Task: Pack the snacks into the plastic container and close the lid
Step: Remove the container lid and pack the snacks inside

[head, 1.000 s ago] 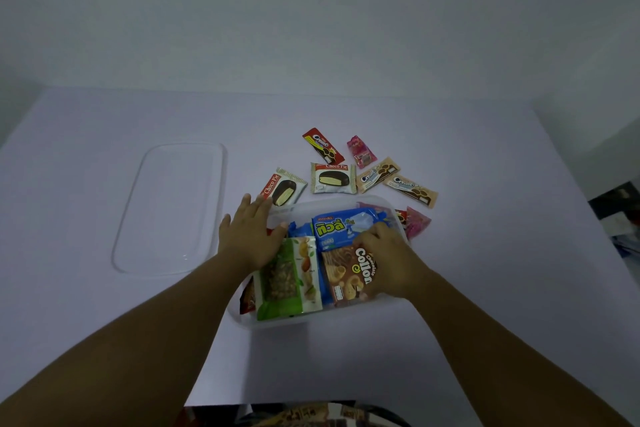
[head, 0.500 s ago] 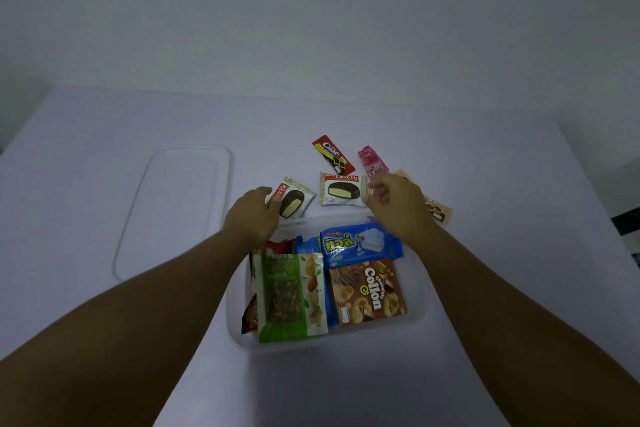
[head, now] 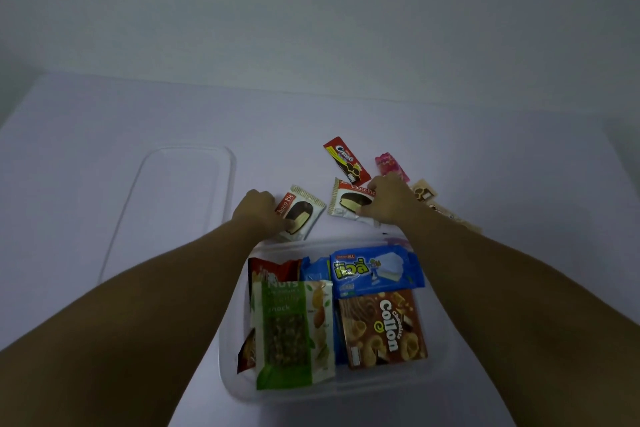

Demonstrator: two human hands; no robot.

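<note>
The clear plastic container (head: pixel 437 354) sits near me, holding a green nuts bag (head: pixel 294 333), a brown Collon box (head: pixel 381 329), a blue wafer pack (head: pixel 374 270) and a red pack (head: pixel 273 269). Beyond its far rim, my left hand (head: pixel 256 211) grips the left Choco Pie (head: pixel 303 213) by its near left edge. My right hand (head: pixel 389 199) grips the right Choco Pie (head: pixel 348 201) at its right side. The clear lid (head: pixel 180 204) lies flat to the left.
Behind my right hand lie a red cream-biscuit pack (head: pixel 344 159), a pink candy pack (head: pixel 391 166) and beige biscuit packs (head: pixel 424 192), partly hidden by my right forearm. The white table runs back to a pale wall.
Both hands left the container and reached forward. The left hand closed on the left Choco Pie and the right hand on the right one.
</note>
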